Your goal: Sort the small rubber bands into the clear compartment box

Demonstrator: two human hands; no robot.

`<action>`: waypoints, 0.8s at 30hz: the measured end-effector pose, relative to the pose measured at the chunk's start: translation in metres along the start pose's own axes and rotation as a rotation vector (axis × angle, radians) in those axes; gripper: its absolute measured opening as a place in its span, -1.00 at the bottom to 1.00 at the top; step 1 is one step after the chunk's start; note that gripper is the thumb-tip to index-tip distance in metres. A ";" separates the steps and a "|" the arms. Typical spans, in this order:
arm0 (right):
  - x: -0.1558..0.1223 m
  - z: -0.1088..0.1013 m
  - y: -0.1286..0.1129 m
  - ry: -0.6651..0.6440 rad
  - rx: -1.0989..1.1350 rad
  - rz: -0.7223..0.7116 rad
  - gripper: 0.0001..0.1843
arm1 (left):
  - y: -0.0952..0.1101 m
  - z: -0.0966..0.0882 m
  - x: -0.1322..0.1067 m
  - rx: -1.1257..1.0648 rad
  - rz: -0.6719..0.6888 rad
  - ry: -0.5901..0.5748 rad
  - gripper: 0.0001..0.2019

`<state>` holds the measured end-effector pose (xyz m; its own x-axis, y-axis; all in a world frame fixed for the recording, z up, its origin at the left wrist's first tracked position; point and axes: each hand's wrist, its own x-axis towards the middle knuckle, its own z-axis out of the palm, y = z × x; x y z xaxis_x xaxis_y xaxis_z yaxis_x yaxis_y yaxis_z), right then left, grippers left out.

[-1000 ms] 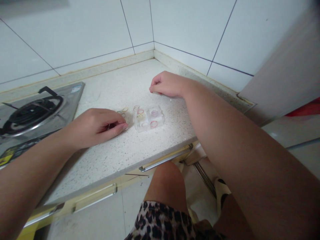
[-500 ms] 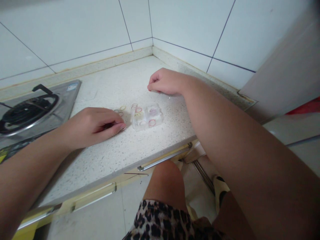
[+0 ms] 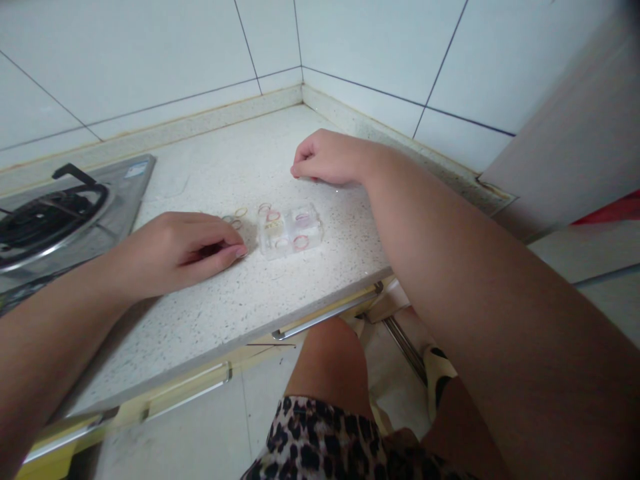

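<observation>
A small clear plastic box with compartments [image 3: 291,233] lies on the speckled counter between my hands. Thin rings or bands in pink, yellow and purple show inside it. My left hand [image 3: 203,250] rests on the counter just left of the box, its thumb and forefinger closed at the tips. Beyond those fingers lie several loose bands, among them a yellow band [image 3: 241,212]. Behind the box, farther back on the counter, is my right hand [image 3: 327,159], fingers curled and pinched together. Whatever either hand's fingertips may hold is too small or hidden to make out.
A gas stove [image 3: 75,207] with a black burner is at the left. White tiled walls [image 3: 370,47] meet in a corner behind the counter [image 3: 210,313]. Drawer handles [image 3: 327,312] run below its front edge, near my knee [image 3: 330,353].
The view has shifted slightly. Both hands keep nearly the same place and closed shape, and the box and bands have not visibly moved on the counter.
</observation>
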<state>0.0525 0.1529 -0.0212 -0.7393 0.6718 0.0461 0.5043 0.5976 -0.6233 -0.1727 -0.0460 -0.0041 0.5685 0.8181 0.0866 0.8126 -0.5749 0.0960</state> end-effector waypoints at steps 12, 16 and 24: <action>-0.008 -0.005 -0.010 -0.040 -0.115 0.005 -0.71 | -0.002 0.001 0.002 0.008 0.052 0.029 -0.80; -0.009 -0.005 -0.010 -0.052 -0.123 -0.009 -0.71 | -0.002 0.001 0.000 -0.004 0.032 0.008 -0.82; -0.009 -0.007 -0.015 -0.063 -0.173 0.031 -0.67 | -0.002 0.001 -0.001 -0.010 0.024 0.013 -0.83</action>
<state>0.0549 0.1406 -0.0073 -0.7459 0.6657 -0.0237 0.5928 0.6471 -0.4795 -0.1744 -0.0455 -0.0056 0.5859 0.8039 0.1020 0.7975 -0.5944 0.1039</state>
